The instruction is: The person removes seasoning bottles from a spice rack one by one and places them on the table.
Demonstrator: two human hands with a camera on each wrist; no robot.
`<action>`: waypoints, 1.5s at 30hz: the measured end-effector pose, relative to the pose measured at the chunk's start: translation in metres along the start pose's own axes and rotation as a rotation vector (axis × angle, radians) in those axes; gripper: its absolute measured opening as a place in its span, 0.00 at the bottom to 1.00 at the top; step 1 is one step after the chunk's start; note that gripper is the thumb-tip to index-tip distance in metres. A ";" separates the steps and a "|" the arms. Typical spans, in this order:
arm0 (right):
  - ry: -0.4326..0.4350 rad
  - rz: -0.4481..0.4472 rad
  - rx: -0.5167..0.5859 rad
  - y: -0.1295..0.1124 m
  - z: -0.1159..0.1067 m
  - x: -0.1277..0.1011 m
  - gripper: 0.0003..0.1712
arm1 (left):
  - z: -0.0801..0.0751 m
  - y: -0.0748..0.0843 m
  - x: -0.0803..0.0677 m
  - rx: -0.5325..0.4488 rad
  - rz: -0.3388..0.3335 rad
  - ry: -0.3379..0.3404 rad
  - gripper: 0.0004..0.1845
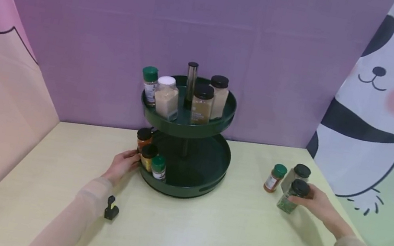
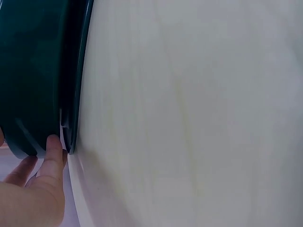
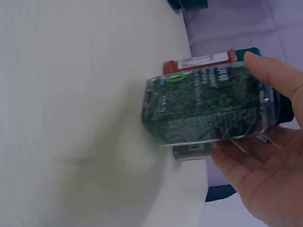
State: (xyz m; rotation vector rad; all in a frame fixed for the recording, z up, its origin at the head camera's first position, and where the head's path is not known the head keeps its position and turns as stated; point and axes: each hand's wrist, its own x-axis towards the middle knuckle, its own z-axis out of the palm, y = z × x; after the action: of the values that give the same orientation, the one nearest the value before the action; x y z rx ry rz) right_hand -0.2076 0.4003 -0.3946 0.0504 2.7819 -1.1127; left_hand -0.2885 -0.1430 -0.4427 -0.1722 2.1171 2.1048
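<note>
— While the right hand [image 1: 315, 201] grips the green herb jar [image 1: 290, 196] near the table's [image 1: 200, 238] right edge, could it clip the orange jar [image 1: 274, 177] beside it?

— Likely. At the left wrist, relaxed left hand [image 2: 38, 189] fingers press the green rack's [image 2: 33, 71] rim; it could turn.

— Right wrist view?

— Herb jar [image 3: 208, 109] tilted; pale tabletop, purple backdrop.

Both arms reach forward in pale sleeves, each with a small black camera mount at the wrist. The left hand [image 1: 122, 165] lies low, palm inward, its fingers [image 2: 53, 150] nearly straight and pressing forward. The right hand [image 1: 319, 204] is out to the right, raised slightly, its thumb and fingers [image 3: 272, 71] curled in a grip.
</note>
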 end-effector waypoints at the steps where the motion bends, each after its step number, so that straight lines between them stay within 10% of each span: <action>1: 0.016 -0.004 -0.005 -0.003 -0.001 -0.001 0.49 | 0.000 -0.001 0.000 0.002 0.000 -0.003 0.28; 9: 0.256 -0.099 -0.010 -0.038 -0.006 -0.010 0.38 | -0.001 0.000 -0.001 0.001 0.000 0.004 0.27; 18: 0.338 -0.166 -0.041 -0.079 0.004 -0.009 0.32 | -0.005 0.005 -0.007 0.094 0.058 -0.011 0.27; 28: 0.140 -0.217 -0.016 -0.105 0.039 0.028 0.32 | -0.019 0.020 -0.024 0.253 0.131 -0.012 0.27; 45: -0.096 -0.053 0.149 -0.121 0.107 0.109 0.44 | -0.025 0.027 -0.051 0.416 0.178 -0.020 0.25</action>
State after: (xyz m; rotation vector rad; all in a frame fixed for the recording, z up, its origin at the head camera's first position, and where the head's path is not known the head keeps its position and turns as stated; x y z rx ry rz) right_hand -0.3129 0.2366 -0.4048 -0.0594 2.6267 -1.2969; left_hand -0.2439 -0.1689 -0.4061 0.0888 2.5790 1.6814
